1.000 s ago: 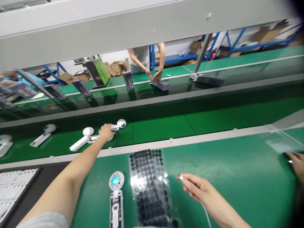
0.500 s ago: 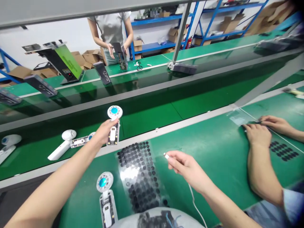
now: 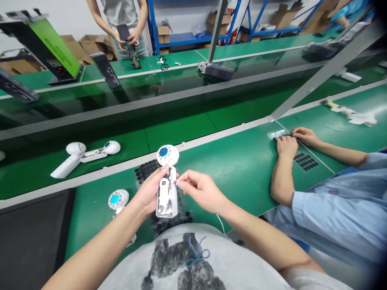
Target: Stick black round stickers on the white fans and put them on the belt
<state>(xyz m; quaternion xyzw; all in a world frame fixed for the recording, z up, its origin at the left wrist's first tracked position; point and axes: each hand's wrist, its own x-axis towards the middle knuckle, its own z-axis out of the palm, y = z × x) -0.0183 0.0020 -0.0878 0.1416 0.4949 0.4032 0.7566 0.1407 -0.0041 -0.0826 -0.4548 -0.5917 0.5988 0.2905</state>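
My left hand [image 3: 148, 192] is closed round a white handheld fan [image 3: 166, 203], gripping the left side of its handle. The handle's open face shows the electronics inside, and the round head with a blue centre points away from me. In my right hand [image 3: 203, 190] is the plug of a thin white cable [image 3: 221, 224], pinched at the right edge of the handle; whether it is inserted I cannot tell. Under the fan lies a sheet of black round pads [image 3: 145, 169], partly covered. Another opened fan [image 3: 118, 199] rests left of my forearm, its handle mostly hidden.
More white fans [image 3: 65, 166] lie on the green conveyor beyond the bench edge. A black tray [image 3: 33, 233] is at the left. At the right, a co-worker's hands [image 3: 286, 146] work beside black pads [image 3: 306, 161]. Across the line, another person [image 3: 123, 24] handles a dark box.
My left hand has brought the fan back from the conveyor edge to in front of me. My right hand has moved the cable plug left against the fan's side. The view has shifted.
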